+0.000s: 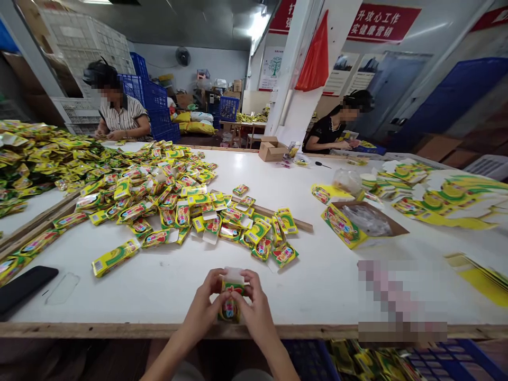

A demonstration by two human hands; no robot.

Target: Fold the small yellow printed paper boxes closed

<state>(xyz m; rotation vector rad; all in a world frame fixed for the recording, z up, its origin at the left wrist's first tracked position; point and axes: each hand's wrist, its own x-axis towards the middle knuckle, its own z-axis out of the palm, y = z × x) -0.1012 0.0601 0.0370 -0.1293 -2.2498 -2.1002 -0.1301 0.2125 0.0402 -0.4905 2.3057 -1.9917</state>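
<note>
Close to the table's front edge, a small yellow and green printed box (229,312) stands between my hands. Its white top flap sticks up at the far end. My left hand (208,296) grips the box's left side, the thumb pressed to its front. On the other side my right hand (252,299) has its fingers curled round the box, with its thumb meeting the left one. The fingers cover much of the box. Beyond my hands lies a heap of similar small boxes (182,211), some with white flaps open. One longer box (116,257) rests nearer, to the left.
Small foil packets (51,159) are piled at the far left behind wooden strips. A black phone (26,290) lies at left. An open carton (361,225) with clear plastic and flat printed cartons (448,198) are at right. Two people sit across the table; a blue crate (456,360) stands below.
</note>
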